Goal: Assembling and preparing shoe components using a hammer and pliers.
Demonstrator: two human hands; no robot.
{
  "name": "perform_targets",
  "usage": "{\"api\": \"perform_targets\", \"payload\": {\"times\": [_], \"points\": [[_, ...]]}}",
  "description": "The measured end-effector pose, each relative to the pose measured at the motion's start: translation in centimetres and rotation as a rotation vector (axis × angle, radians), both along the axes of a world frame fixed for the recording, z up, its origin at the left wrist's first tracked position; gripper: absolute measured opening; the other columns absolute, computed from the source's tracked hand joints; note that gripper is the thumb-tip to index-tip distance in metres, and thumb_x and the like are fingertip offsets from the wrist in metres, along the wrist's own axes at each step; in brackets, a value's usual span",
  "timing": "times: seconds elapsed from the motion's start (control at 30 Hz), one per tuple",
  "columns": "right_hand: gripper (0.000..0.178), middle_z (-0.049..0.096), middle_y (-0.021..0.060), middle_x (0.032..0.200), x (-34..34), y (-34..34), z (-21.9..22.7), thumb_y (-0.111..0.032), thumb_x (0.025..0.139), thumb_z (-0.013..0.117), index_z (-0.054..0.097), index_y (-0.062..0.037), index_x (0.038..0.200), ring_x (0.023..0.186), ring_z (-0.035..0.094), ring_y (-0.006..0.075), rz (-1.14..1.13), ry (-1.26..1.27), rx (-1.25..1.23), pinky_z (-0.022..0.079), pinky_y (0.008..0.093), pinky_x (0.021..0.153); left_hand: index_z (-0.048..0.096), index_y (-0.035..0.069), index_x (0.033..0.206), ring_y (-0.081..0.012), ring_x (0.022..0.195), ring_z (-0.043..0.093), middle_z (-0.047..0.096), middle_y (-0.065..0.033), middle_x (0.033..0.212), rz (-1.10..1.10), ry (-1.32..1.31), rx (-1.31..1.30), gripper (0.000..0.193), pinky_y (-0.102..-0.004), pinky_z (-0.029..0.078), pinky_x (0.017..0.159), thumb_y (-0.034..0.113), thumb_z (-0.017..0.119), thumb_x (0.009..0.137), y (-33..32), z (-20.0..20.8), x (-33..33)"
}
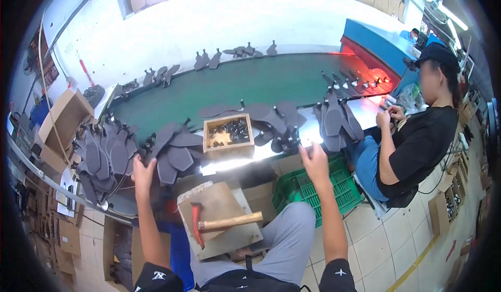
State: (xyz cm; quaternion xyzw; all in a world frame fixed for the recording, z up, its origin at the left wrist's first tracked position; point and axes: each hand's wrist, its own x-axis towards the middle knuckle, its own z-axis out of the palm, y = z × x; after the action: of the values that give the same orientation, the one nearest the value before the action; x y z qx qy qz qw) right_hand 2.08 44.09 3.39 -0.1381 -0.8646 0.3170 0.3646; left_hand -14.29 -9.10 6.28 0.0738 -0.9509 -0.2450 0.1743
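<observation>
My left hand [143, 173] is raised at the left edge of the work surface, its thumb and fingers apart. It is next to a heap of dark grey sole-shaped pieces [121, 153] with small black knobs at their ends. My right hand [315, 162] hovers on the right, above a green crate, fingers apart and nothing clearly in them. Between my hands stands a wooden box [227, 152] of small black parts. Closer to me, a hammer [229, 221] with a red head and wooden handle rests on a board [222, 203] over my lap.
A green conveyor belt [219, 91] runs across, with more grey pieces along its far edge. It leads to a blue machine [373, 49] glowing red inside. At right a seated co-worker [422, 140] handles something small. The green crate [339, 193] stands by my knee.
</observation>
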Motion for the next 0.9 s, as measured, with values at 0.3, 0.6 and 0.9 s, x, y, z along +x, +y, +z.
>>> {"api": "perform_targets", "payload": {"times": [0.3, 0.6, 0.9], "points": [[0.025, 0.063, 0.0205, 0.08, -9.8, -1.0, 6.4, -0.019, 0.084, 0.07, 0.062, 0.0032, 0.091, 0.072, 0.064, 0.0279, 0.2, 0.06, -0.15, 0.049, 0.0368, 0.063, 0.039, 0.003, 0.142, -0.0376, 0.145, 0.025, 0.031, -0.0213, 0.154, -0.286, 0.27, -0.092, 0.068, -0.053, 0.022, 0.115, 0.034, 0.068, 0.089, 8.0, 2.7, 10.1], [0.05, 0.067, 0.0131, 0.098, -1.5, -17.7, 10.6, 0.0, 0.091, 0.061, 0.052, -0.0108, 0.14, 0.086, 0.066, 0.0248, 1.112, -0.012, -0.023, 0.052, 0.0349, 0.079, 0.053, -0.001, 0.12, -0.0176, 0.084, 0.068, 0.068, -0.0148, 0.113, -0.699, -0.014, 1.501, 0.031, -0.0302, 0.057, 0.07, 0.023, 0.054, 0.101, 16.9, 8.4, 5.1], [0.028, 0.072, 0.0174, 0.086, -18.9, -5.1, 6.4, -0.021, 0.093, 0.061, 0.067, 0.0039, 0.102, 0.077, 0.071, 0.0241, 0.448, -0.138, 0.03, 0.055, 0.0344, 0.07, 0.039, 0.001, 0.142, -0.0397, 0.126, 0.046, 0.049, -0.0259, 0.136, 0.109, 0.196, -0.149, 0.071, -0.0514, 0.039, 0.101, 0.024, 0.073, 0.084, 4.0, 2.0, -3.2]]}}
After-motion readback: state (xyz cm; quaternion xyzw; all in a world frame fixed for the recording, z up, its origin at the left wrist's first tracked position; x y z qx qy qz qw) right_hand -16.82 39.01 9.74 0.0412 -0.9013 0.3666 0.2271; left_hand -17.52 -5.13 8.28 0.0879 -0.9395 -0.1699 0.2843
